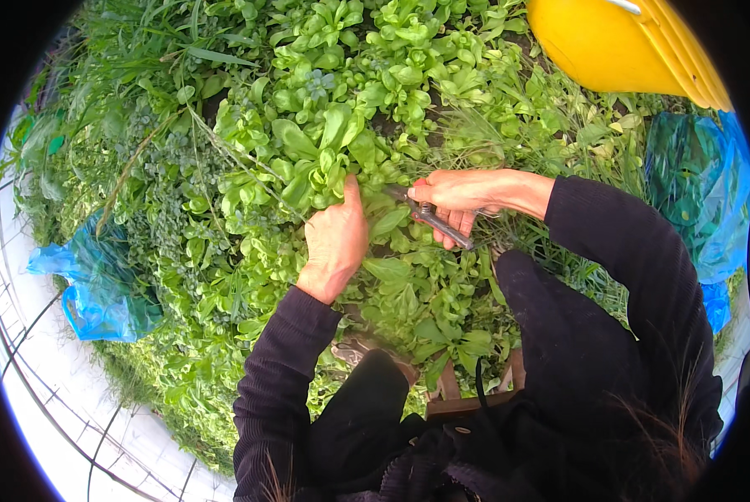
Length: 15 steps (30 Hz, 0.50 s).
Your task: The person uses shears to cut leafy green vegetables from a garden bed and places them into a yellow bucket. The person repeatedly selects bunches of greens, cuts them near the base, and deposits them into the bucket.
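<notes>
My left hand [337, 238] is at the near side of a broad-leaved green salad plant [328, 150], gripping it low down. Its thumb side lies against the leaves, while the other fingers are partly hidden in the foliage. A pair of pruning shears [441, 226] with dark, worn handles is in my right hand [453, 191]. Their blades point left into the leaves, close to my left hand, and the tips are partly covered. Whether the blades touch a stem cannot be seen.
A yellow plastic container [620, 47] stands at the upper right. Blue plastic bags lie at the left [108, 288] and right [695, 188]. Dense greens and tall grass [124, 75] surround my hands. Below me is a wooden seat [469, 405], near my shoe [356, 351].
</notes>
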Motion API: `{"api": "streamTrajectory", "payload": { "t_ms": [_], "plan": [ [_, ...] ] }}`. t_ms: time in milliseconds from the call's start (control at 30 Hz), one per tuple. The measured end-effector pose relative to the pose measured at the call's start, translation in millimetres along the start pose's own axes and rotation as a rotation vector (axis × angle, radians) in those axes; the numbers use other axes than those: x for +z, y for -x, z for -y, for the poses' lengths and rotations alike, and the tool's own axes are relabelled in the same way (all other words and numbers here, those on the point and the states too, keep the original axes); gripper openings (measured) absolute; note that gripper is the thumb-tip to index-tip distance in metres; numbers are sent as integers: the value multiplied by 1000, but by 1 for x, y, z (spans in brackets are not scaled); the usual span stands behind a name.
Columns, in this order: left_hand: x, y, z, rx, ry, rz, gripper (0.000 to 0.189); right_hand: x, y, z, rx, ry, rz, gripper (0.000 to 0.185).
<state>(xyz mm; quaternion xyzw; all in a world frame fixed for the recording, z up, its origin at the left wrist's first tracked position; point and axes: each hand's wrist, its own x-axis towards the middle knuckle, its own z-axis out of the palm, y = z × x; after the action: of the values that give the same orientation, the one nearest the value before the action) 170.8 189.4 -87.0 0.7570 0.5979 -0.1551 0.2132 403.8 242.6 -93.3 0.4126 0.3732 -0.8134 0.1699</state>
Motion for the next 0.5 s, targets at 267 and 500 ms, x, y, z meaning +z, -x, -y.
{"api": "streamTrajectory", "payload": {
  "t_ms": [267,500],
  "plan": [
    [-7,24,5,55,149,-72,60,0,1,-2,25,5,-40,55],
    [-44,59,11,178,452,157,24,-6,72,-4,47,32,23,52]
  ]
}}
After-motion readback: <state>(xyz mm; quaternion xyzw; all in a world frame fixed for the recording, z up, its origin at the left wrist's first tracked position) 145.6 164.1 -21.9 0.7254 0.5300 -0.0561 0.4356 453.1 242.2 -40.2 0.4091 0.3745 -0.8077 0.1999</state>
